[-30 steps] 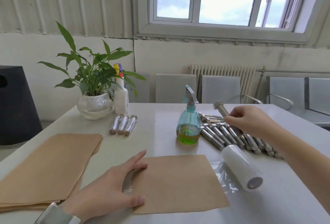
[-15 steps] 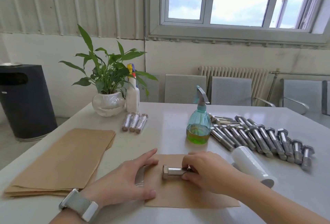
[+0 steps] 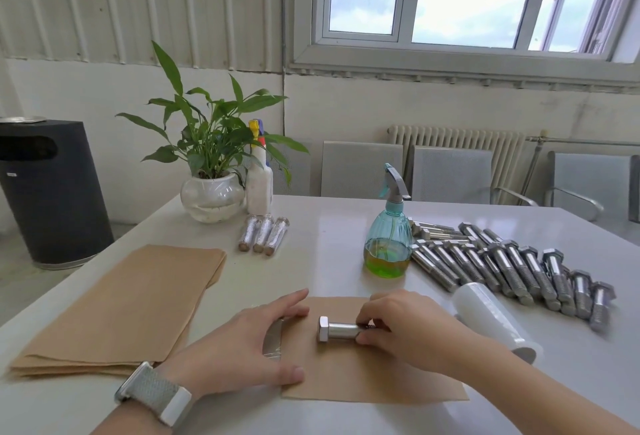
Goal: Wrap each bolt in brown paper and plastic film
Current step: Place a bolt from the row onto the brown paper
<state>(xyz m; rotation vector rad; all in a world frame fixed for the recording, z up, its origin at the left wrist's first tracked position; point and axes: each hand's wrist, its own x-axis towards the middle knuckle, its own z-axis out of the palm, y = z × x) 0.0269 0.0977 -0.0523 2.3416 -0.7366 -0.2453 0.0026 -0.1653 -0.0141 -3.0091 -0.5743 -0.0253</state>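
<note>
Where our right hand (image 3: 405,327) pinches it by the shank, one bolt (image 3: 337,329) lies on the brown paper sheet (image 3: 363,375); our left hand (image 3: 242,348) rests flat on the sheet's left edge. Beyond the right hand: film roll (image 3: 491,318), loose bolts (image 3: 502,261), spray bottle (image 3: 388,240).

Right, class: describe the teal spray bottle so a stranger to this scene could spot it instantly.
Start at the white table under the window. Near its middle, just left of the pile of bare bolts, stands the teal spray bottle. Unlike the white spray bottle by the plant, it is see-through, with yellow-green liquid at the bottom.
</note>
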